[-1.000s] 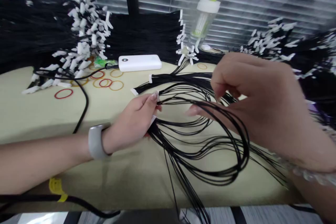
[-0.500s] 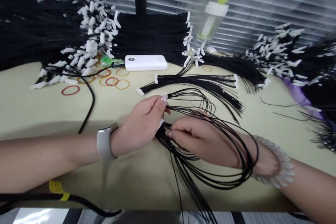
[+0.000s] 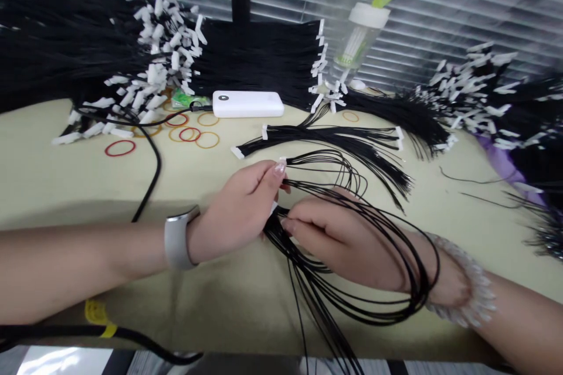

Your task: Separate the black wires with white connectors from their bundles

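Note:
Between my hands is a wire harness of thin black wires with white connectors, looped round my right wrist, its loose ends hanging past the table's front edge. My left hand pinches a white connector between thumb and finger; another white connector shows beneath its fingers. Closed on the wires near that lower connector is my right hand, thumb against forefinger; its other fingers are partly hidden by the wires. Just beyond lies another black wire harness with white connectors at its ends.
A white power bank with a black cable lies at the back, near red and yellow rubber bands. Heaps of black wires with white connectors line the far side. A clear bottle stands by the blinds. A thick black cable crosses the front left.
The whole view has shifted slightly. Both hands keep the same hold on the wire harness, with hardly any movement between them.

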`<action>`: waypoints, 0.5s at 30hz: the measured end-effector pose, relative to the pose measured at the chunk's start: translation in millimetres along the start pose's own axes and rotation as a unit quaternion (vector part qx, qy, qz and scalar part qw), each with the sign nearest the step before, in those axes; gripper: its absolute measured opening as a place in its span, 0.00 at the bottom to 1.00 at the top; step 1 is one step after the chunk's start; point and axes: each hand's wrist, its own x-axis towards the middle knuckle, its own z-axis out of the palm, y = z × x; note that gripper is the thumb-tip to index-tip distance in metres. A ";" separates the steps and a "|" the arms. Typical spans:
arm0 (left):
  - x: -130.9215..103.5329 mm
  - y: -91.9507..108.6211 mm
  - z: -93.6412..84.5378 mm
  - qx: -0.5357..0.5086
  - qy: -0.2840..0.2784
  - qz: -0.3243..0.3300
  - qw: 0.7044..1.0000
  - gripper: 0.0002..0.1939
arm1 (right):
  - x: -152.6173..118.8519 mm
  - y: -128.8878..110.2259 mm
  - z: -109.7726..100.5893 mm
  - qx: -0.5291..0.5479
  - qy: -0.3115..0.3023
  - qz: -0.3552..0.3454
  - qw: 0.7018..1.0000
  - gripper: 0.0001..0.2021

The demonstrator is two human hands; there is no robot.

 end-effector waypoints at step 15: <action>-1.7 -2.5 0.6 -0.012 -0.019 -0.032 0.999 0.20 | -6.5 10.4 -40.1 -0.113 0.072 0.104 0.986 0.09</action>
